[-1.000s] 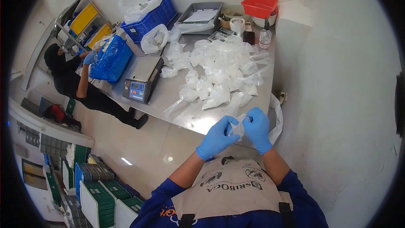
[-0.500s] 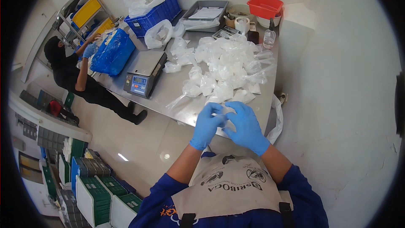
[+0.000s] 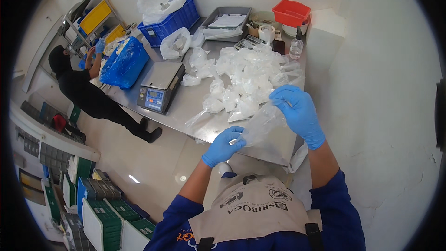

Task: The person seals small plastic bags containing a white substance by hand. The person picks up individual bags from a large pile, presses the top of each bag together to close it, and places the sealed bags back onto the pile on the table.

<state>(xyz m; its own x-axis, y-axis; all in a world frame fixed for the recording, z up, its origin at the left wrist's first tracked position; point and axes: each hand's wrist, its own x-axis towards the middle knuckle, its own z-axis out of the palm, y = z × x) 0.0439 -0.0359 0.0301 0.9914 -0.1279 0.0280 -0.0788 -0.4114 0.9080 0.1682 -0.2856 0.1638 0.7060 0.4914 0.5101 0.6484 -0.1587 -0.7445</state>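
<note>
A clear plastic bag (image 3: 261,124) is stretched slantwise between my blue-gloved hands, above the table's near edge. My left hand (image 3: 225,146) pinches its lower left end. Higher and to the right, my right hand (image 3: 299,114) grips the other end between thumb and fingers. How much white stuff, if any, is inside the bag I cannot tell. Just beyond lies a heap of small clear bags of white powder (image 3: 246,72), several with loose, twisted ends.
Left of the heap stands a scale (image 3: 160,81) on the steel table (image 3: 195,120). Behind are a blue crate (image 3: 174,23), a grey tray (image 3: 218,14), a red basin (image 3: 291,13) and a spray bottle (image 3: 296,46). A co-worker (image 3: 81,81) stands at left beside a blue-lined tub (image 3: 124,62).
My hands were close together at the table edge. They have moved apart, the right one up and away, pulling the bag out long. The co-worker's gloved hand has lifted off the tub.
</note>
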